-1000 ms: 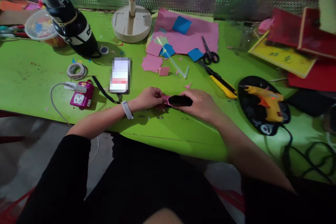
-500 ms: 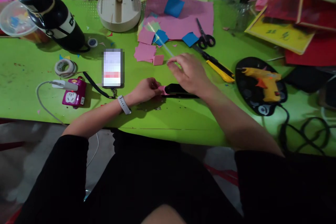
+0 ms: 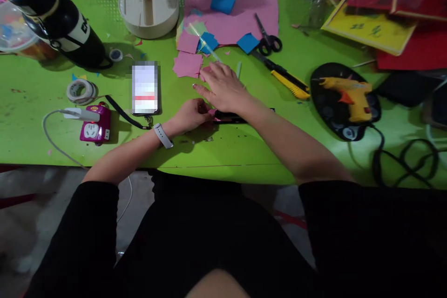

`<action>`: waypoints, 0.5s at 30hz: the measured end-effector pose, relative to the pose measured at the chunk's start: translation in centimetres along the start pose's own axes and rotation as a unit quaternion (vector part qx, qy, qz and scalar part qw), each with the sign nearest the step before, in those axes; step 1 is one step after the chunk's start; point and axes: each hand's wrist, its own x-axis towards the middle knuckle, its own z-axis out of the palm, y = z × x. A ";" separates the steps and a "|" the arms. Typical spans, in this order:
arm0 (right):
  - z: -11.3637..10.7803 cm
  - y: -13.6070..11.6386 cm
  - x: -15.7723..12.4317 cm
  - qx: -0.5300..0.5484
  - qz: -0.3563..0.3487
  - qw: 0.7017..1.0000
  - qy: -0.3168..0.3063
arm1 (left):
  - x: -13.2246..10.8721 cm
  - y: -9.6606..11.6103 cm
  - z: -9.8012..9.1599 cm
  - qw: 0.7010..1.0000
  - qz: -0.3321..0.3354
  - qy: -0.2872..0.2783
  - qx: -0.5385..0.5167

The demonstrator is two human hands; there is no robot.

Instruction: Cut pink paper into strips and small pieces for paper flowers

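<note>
My left hand (image 3: 191,115) pinches a small pink paper piece (image 3: 212,112) at the nose of a black stapler (image 3: 226,116), which lies flat on the green table. My right forearm passes over the stapler and hides much of it. Above the table, my right hand (image 3: 223,86) has its fingers stretched out, over a small pink paper square (image 3: 206,72); whether the fingertips touch it I cannot tell. Just left of those fingers lies a stack of pink squares (image 3: 187,64). A clear stick (image 3: 204,43) reaches from the papers toward the hand.
Scissors (image 3: 267,39) and a yellow utility knife (image 3: 286,81) lie right of the papers. A yellow glue gun (image 3: 352,95) rests on a black mat. At left are a phone (image 3: 145,87), tape roll (image 3: 81,91), purple power adapter (image 3: 96,125) and large dark bottle (image 3: 66,23).
My right hand has moved left from above the stapler to the small pink square, its fingers now more spread. My left hand keeps the paper at the stapler. The view has shifted slightly.
</note>
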 end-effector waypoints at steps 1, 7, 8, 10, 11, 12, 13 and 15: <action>0.0 0.0 0.0 -0.003 -0.002 1.000 0.002 | 0.0 0.0 0.0 1.000 0.005 0.006 0.012; -0.3 -0.5 -0.1 -0.011 -0.001 1.000 0.002 | 0.2 -0.4 0.1 0.999 0.005 0.007 0.041; -0.3 -0.6 -0.1 -0.010 0.003 1.000 0.001 | 0.2 -0.4 0.1 0.999 0.005 0.007 0.039; -0.5 -0.8 -0.1 -0.009 0.007 1.000 -0.001 | 0.3 -0.4 0.2 0.999 0.002 0.007 0.035; -0.5 -0.8 -0.1 -0.008 0.007 1.000 -0.001 | 0.3 -0.4 0.2 0.999 0.001 0.008 0.034; -0.5 -0.7 -0.1 -0.008 0.006 1.000 -0.002 | 0.2 -0.4 0.2 0.999 0.000 0.009 0.032; -0.4 -0.7 -0.1 -0.007 0.005 1.000 -0.002 | 0.2 -0.3 0.2 1.000 -0.001 0.010 0.029; -0.2 -0.5 -0.1 -0.005 -0.001 1.000 0.004 | 0.1 -0.2 0.3 1.000 -0.003 0.010 0.013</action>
